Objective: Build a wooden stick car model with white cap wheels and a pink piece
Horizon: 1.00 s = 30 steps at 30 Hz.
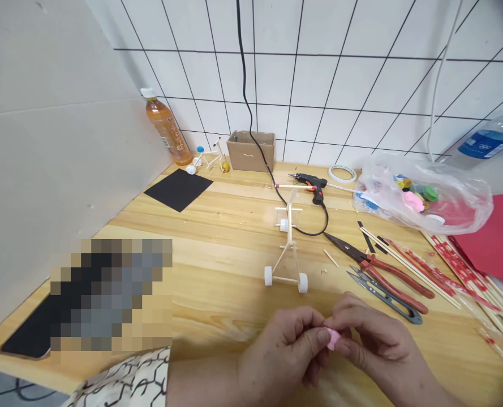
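Note:
At the front of the table my left hand (291,347) and my right hand (374,339) meet around a small pink lump (333,338), which looks like soft modelling clay. My left thumb and forefinger pinch it from one side, and my right thumb and fingers close on its other side. Just beyond my hands stands a small tricycle-like model (290,243) of thin wooden sticks with white cap wheels and a red-tipped stick across its top. Pliers (364,260) with red handles and small thread snips (385,297) lie beyond my right hand.
Behind the model are a glue gun (310,182) with its cable and a tape roll (342,173). A plastic bag (463,195) of coloured bits and bundled sticks (467,260) lie right. Back left: tea bottle (166,127), second model (209,158), cardboard box (251,155), black sheet (178,189).

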{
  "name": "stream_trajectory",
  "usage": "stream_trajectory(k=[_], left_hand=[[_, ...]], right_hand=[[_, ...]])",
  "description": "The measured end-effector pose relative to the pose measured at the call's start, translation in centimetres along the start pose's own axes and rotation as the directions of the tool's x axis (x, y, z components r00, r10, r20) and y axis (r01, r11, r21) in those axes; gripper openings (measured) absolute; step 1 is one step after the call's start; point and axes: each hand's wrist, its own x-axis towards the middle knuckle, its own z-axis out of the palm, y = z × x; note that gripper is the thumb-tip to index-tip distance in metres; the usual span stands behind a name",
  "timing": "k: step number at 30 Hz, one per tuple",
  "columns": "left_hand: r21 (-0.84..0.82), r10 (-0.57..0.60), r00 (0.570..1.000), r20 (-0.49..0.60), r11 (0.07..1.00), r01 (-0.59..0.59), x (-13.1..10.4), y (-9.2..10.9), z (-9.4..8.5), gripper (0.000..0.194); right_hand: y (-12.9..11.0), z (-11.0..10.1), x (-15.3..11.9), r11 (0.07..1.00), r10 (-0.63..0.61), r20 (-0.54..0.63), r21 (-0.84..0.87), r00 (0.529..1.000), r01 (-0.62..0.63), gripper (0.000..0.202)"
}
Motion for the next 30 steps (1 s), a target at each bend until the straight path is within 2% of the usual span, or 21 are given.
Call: stream_trajectory(k=[2,5,12,17,23,26,30], left_hand=[[-0.004,-0.024,1.000,0.001,1.000,0.024,0.0,-0.2,0.0,0.034],[-0.005,-0.038,0.999,0.013,0.999,0.038,0.2,-0.3,-0.1,0.035],[-0.055,0.084,0.996,-0.013,0.995,-0.085,0.6,0.1,-0.3,0.036],[0.005,0.053,0.996,-0.073,0.999,-0.053,0.6,0.0,-0.3,0.033],[0.079,0.059,0.994,-0.096,0.996,-0.052,0.5,0.1,-0.3,0.033],[0.085,0.051,0.994,-0.101,0.995,-0.043,0.5,-0.1,-0.3,0.034],[0.127,0.054,0.992,-0.117,0.991,-0.039,0.4,-0.5,-0.4,0.033]], right_hand=[[0.0,0.2,0.0,1.000,-0.016,-0.004,0.011,1.000,0.016,0.006],[0.1,0.4,-0.1,0.999,0.029,-0.042,0.044,0.999,-0.027,0.010],[0.7,0.3,-0.1,0.983,0.181,-0.172,0.073,0.968,-0.171,0.006],[0.6,0.5,-0.4,0.985,0.157,-0.112,0.087,0.981,-0.148,0.009],[0.9,0.7,-0.5,0.935,0.319,-0.105,0.199,0.942,-0.295,0.011],[0.8,0.9,-0.6,0.932,0.318,-0.049,0.196,0.947,-0.303,0.009],[0.8,1.1,-0.6,0.930,0.333,-0.088,0.192,0.939,-0.312,0.011]])
